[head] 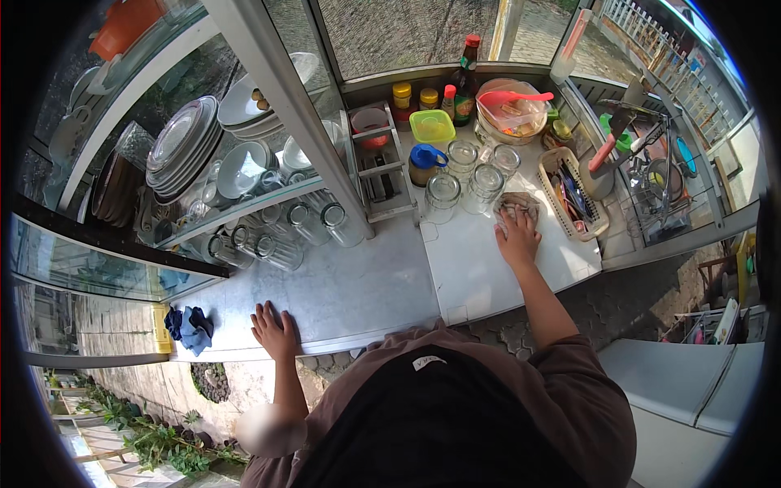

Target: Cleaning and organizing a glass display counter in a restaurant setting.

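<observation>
My right hand [518, 236] presses on a crumpled, patterned cloth [523, 201], its fingers spread over it on a white board [482, 277]. Just left of the cloth, several clear glasses [486, 181] stand upside down. A cream plastic basket [587, 227] holding cutlery lies to the right of that hand. My left hand [273, 331] rests flat with fingers apart and nothing in it, near the front edge of the grey metal counter [366, 280]. Dark and light blue cloths [195, 329] lie bunched further left.
Glass-walled shelves at left hold stacked plates [183, 143], bowls [244, 168] and drinking glasses [277, 251]. Behind the upturned glasses are a blue-lidded jar [425, 163], a green container [432, 125], a dark bottle [465, 79] and a divided rack [383, 168]. Utensils [631, 131] crowd the right side.
</observation>
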### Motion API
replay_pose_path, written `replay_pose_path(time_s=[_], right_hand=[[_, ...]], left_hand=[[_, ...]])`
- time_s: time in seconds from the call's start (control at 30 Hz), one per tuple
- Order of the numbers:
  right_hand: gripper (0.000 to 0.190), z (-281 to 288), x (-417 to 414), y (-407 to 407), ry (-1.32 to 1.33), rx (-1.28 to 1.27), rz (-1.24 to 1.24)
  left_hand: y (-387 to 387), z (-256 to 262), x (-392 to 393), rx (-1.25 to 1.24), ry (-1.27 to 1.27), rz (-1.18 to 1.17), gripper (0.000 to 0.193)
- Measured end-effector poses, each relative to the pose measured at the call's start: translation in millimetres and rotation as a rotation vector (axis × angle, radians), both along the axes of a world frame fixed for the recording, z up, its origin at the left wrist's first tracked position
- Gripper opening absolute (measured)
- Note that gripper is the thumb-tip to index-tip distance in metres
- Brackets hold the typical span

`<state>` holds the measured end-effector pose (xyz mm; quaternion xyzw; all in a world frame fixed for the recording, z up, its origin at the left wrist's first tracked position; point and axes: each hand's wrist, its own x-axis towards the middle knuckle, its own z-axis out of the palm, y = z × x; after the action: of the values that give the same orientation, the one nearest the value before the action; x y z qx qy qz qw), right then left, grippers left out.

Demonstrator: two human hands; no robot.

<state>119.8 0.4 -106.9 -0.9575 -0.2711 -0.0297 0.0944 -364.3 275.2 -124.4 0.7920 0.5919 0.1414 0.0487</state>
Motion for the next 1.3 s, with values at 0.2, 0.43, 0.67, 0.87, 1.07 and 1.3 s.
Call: replay_pose_path(time_s=[0.2,0.43,0.67,0.87,1.07,1.3], right_hand=[[0.042,10.8,-63.6,-97.3,-0.053,0.053,0.324],[0.045,-5.7,-11.2,-85.6,-0.135,-0.019,-0.361],[0.048,2.6,-42.9,-44.3,-0.096,0.059,0.292],[0.056,-9.9,11.9,-77.9,-0.16,-0.007,0.034],[0.064,11.3,32.6,-6.7,0.017,-0.131,-0.231],[0.044,0.1,-4.4,-56.4,-0.033,0.102,0.293]], left_hand=[[-0.8,1.6,-3.4,0.003,-0.007,0.009,0.053],[-2.4,-0.2,1.9,-0.003,0.001,0.001,0.053],[-2.6,3.0,1.3,0.0,-0.003,-0.012,0.052],[-2.2,1.3,0.9,-0.004,0.001,0.001,0.052],[0.4,-1.8,1.1,-0.008,0.028,-0.006,0.052],[1.1,-2.2,-1.5,0.005,-0.004,-0.016,0.053]])
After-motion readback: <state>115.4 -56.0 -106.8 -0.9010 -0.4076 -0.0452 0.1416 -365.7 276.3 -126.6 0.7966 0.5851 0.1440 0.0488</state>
